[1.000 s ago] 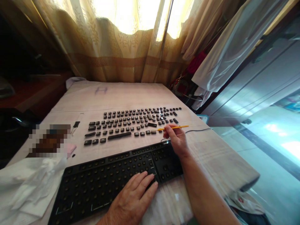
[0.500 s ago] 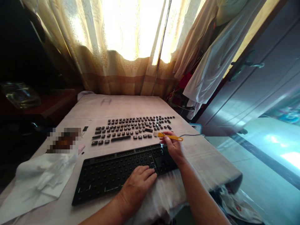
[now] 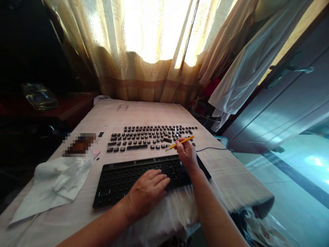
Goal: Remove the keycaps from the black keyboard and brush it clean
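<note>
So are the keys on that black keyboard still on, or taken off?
Off. The keyboard shows only bare rows of round sockets, and the loose keycaps lie in rows on the cloth behind it. The left hand rests on its front edge.

Loose keycaps blocked the table behind the keyboard frame; tissue lay left, bare cloth right.

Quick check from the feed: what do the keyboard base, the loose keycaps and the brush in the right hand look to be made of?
Keyboard base: probably moulded matte black plastic, with rows of bare switch domes. Loose keycaps: likely black plastic, slightly glossy, some glinting in the window light. Brush in the right hand: thin yellow handle, seemingly plastic; pale tip, bristle type unclear. The left hand rests on the base.
</note>
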Demonstrator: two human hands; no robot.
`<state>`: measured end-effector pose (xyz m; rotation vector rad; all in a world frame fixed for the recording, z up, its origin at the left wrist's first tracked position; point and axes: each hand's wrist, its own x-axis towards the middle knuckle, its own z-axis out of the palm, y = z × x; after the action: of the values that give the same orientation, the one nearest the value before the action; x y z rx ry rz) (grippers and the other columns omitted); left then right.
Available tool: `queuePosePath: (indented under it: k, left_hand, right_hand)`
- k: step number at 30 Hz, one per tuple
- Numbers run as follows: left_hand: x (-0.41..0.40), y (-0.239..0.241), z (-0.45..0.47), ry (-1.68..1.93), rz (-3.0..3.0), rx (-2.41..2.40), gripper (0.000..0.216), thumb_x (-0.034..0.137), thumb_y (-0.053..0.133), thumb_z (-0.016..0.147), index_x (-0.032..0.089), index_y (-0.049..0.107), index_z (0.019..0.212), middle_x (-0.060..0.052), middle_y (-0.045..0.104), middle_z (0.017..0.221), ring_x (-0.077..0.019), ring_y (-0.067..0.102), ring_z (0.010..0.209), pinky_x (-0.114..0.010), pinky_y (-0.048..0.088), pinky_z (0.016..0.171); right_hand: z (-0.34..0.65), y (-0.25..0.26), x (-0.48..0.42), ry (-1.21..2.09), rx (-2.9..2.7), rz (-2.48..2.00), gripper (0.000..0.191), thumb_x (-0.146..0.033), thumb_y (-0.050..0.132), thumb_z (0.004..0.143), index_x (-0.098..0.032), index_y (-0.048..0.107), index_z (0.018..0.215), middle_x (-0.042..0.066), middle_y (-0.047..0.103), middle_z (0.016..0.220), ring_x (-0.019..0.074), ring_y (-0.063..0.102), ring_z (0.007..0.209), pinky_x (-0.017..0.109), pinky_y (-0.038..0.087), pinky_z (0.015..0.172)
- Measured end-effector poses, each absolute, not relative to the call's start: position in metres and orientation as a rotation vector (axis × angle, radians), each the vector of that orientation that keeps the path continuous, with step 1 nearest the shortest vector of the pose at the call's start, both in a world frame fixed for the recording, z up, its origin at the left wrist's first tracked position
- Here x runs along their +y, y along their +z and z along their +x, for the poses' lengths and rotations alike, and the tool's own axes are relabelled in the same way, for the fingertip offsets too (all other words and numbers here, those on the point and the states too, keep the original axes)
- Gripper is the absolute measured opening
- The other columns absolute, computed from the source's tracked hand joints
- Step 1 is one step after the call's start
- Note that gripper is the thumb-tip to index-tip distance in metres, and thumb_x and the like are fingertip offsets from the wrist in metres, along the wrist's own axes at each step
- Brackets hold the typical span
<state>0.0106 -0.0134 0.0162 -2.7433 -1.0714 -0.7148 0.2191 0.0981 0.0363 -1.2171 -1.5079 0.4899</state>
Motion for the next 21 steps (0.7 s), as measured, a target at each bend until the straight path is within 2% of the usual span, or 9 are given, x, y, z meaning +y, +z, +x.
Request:
queuePosePath:
  k: [3, 5, 8, 10, 14, 21]
  left_hand:
    - [0.008, 0.03, -0.046, -0.777, -2.62, -1.378, 0.031, 0.032, 0.048, 0.101, 0.022, 0.071, 0.119, -0.005, 0.078, 0.118, -0.0256, 0.071, 0.115, -0.043, 0.056, 0.105]
    - [0.026, 0.033, -0.084, -0.826, -2.527, -1.55, 0.047, 0.045, 0.039, 0.102, 0.015, 0.073, 0.113, -0.014, 0.079, 0.111, -0.0303, 0.074, 0.106, -0.05, 0.058, 0.098]
    - [0.048, 0.029, -0.121, -1.064, -2.365, -2.089, 0.062, 0.066, 0.039, 0.094, 0.017, 0.076, 0.106, -0.013, 0.08, 0.104, -0.0301, 0.075, 0.1, -0.047, 0.058, 0.097]
    - [0.054, 0.025, -0.131, -1.275, -2.266, -2.363, 0.07, 0.075, 0.039, 0.088, 0.017, 0.076, 0.103, -0.01, 0.08, 0.094, -0.0277, 0.076, 0.088, -0.043, 0.061, 0.089]
    - [0.05, 0.023, -0.133, -1.492, -2.158, -2.653, 0.074, 0.084, 0.049, 0.079, 0.017, 0.076, 0.096, -0.004, 0.076, 0.078, -0.0218, 0.073, 0.074, -0.035, 0.062, 0.078]
    - [0.047, 0.02, -0.132, -1.539, -2.023, -2.793, 0.079, 0.091, 0.052, 0.072, 0.018, 0.076, 0.092, -0.001, 0.074, 0.077, -0.0183, 0.069, 0.072, -0.031, 0.061, 0.074]
  right_hand:
    - [0.213, 0.034, 0.099, 0.491, -1.573, -1.227, 0.015, -0.036, 0.056, 0.083, -0.023, 0.062, 0.081, 0.0, 0.066, 0.06, 0.0207, 0.065, 0.061, 0.031, 0.048, 0.065]
    - [0.211, 0.033, 0.098, 0.49, -1.605, -1.227, 0.014, -0.035, 0.055, 0.083, -0.023, 0.062, 0.081, -0.001, 0.065, 0.059, 0.0208, 0.065, 0.06, 0.031, 0.048, 0.065]
    - [0.211, 0.032, 0.096, 0.474, -1.672, -1.18, 0.014, -0.032, 0.051, 0.086, -0.024, 0.061, 0.08, -0.001, 0.063, 0.059, 0.0196, 0.063, 0.057, 0.03, 0.049, 0.063]
    - [0.211, 0.031, 0.093, 0.493, -1.703, -1.142, 0.015, -0.03, 0.049, 0.087, -0.024, 0.06, 0.079, -0.002, 0.062, 0.058, 0.0185, 0.061, 0.055, 0.029, 0.048, 0.06]
    - [0.212, 0.029, 0.088, 0.571, -1.729, -1.129, 0.017, -0.026, 0.046, 0.09, -0.024, 0.059, 0.08, -0.003, 0.06, 0.056, 0.0167, 0.058, 0.051, 0.028, 0.046, 0.055]
    - [0.208, 0.029, 0.09, 0.543, -1.913, -1.105, 0.017, -0.022, 0.047, 0.089, -0.024, 0.059, 0.077, -0.001, 0.063, 0.061, 0.0167, 0.061, 0.057, 0.028, 0.05, 0.062]
